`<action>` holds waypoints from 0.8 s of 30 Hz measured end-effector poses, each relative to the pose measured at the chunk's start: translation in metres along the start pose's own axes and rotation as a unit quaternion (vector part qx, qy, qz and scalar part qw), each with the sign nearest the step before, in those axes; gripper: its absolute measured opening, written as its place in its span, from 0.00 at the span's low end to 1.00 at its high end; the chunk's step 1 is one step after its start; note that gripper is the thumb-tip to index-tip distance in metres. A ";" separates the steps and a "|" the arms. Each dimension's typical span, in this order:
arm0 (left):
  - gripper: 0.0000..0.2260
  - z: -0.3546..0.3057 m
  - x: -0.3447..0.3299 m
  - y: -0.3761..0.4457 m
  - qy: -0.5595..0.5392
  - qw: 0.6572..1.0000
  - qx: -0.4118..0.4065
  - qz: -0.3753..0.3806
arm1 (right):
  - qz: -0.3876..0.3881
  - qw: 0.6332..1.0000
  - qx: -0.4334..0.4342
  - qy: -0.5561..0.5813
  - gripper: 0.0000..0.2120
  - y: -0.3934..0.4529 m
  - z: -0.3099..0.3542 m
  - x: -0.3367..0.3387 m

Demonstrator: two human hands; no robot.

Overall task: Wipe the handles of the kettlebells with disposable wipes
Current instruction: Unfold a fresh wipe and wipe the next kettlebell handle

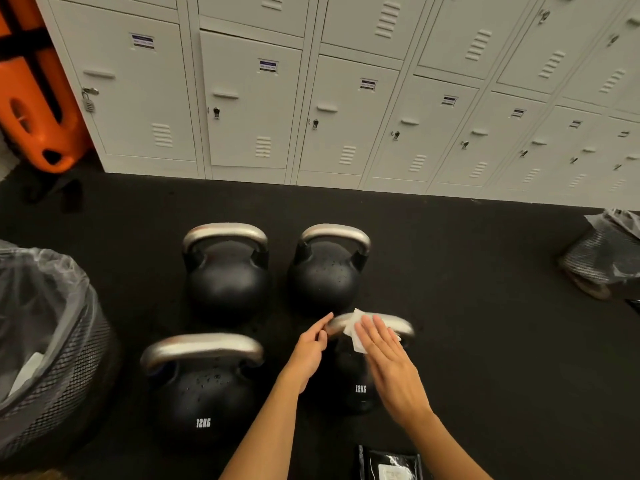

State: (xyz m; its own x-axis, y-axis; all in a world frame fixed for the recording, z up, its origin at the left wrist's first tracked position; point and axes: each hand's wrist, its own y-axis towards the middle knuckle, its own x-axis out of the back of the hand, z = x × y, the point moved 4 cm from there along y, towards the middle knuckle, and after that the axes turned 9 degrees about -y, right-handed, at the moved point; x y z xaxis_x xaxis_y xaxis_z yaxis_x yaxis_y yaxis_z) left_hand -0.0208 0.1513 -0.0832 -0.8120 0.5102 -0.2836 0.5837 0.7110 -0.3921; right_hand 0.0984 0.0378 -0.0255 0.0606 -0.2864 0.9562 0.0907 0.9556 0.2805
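Observation:
Several black kettlebells with bare steel handles stand on the dark floor. The near right kettlebell [358, 379] has its handle [398, 323] under my hands. My right hand [388, 355] lies with straight fingers over a white wipe [355, 336], pressing it on that handle. My left hand [310, 344] grips the handle's left end with curled fingers. The near left kettlebell [202, 389] is marked 12KG. Two more stand behind: the far left kettlebell [227, 268] and the far right kettlebell [327, 268], both untouched.
A mesh bin [52, 351] lined with a clear bag stands at the left. A black wipes packet [389, 464] lies near the bottom edge. A second mesh bin [604, 258] lies at the right. White lockers [249, 98] line the back; an orange object [34, 91] leans at far left.

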 end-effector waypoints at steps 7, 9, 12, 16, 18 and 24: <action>0.17 0.000 -0.002 -0.002 -0.005 1.000 -0.006 0.020 | 0.056 0.982 0.119 -0.133 0.42 0.014 0.023 -0.017; 0.17 0.002 -0.003 -0.003 -0.010 1.000 -0.004 0.014 | 0.057 0.974 0.132 -0.177 0.39 0.032 0.033 -0.020; 0.15 0.004 -0.001 -0.003 -0.006 1.000 0.001 0.002 | 0.051 0.969 0.131 -0.203 0.28 0.054 0.044 -0.018; 0.19 0.001 0.001 -0.002 0.005 1.000 0.016 0.001 | 0.038 0.989 0.033 -0.140 0.14 0.065 0.027 0.006; 0.20 0.001 0.002 -0.002 0.003 1.000 0.008 -0.004 | 0.032 0.997 -0.038 -0.064 0.17 0.063 0.010 0.015; 0.20 0.002 -0.002 -0.002 0.001 1.000 0.010 -0.019 | -0.014 0.992 -0.126 0.016 0.15 0.053 -0.013 0.024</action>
State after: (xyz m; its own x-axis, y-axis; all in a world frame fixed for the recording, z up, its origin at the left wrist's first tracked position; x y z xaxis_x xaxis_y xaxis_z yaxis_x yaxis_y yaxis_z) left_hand -0.0204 0.1487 -0.0835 -0.8332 0.4840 -0.2675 0.5529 0.7196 -0.4201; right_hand 0.1176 0.0812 0.0109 0.0861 -0.3187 0.9439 0.3374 0.9008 0.2733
